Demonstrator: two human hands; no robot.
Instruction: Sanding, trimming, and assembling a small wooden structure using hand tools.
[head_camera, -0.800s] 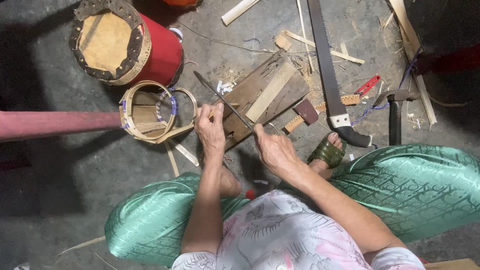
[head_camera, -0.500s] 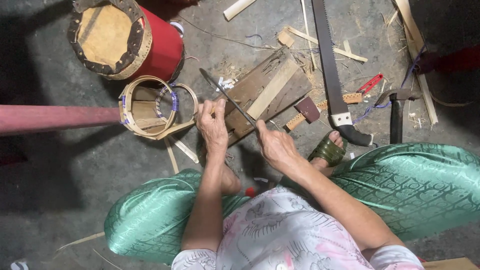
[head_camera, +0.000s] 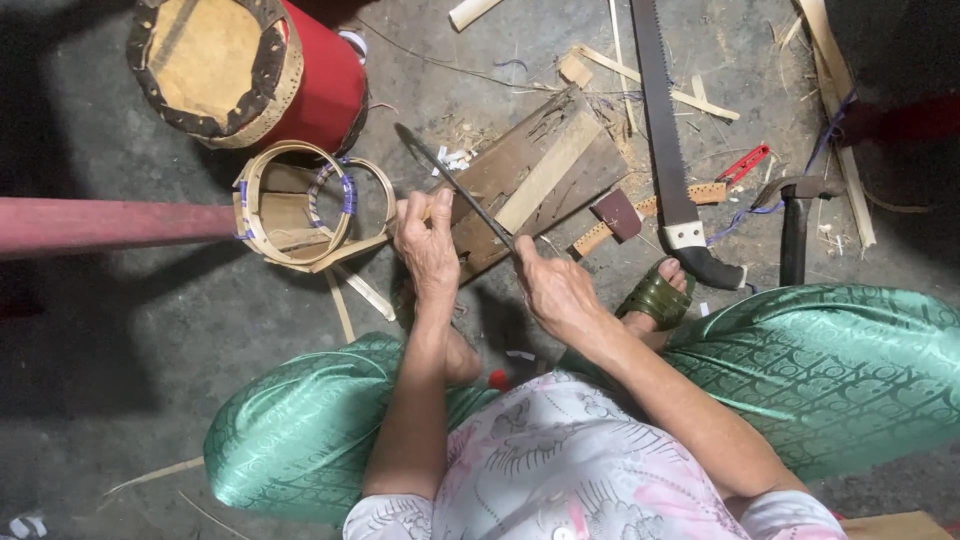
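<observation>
My right hand (head_camera: 552, 288) grips the handle of a long dark knife (head_camera: 450, 183), whose blade points up and to the left across a weathered wooden block (head_camera: 540, 170). My left hand (head_camera: 428, 248) is closed on a thin bamboo strip (head_camera: 318, 262), held against the blade at the block's left edge. The strip runs left to a round woven bamboo hoop frame (head_camera: 290, 205). Both forearms reach forward over my green trousers.
A red drum-like container (head_camera: 250, 70) stands at the upper left, with a long pink-red bar (head_camera: 110, 225) below it. A handsaw (head_camera: 665, 140), a hammer-like tool (head_camera: 795, 225), red cutters (head_camera: 745, 163) and bamboo offcuts lie on the concrete floor at right. My sandalled foot (head_camera: 655, 295) rests near the saw handle.
Both hands and the knife stay in nearly the same place; the view has shifted slightly. The blade has moved only a little along the strip.
</observation>
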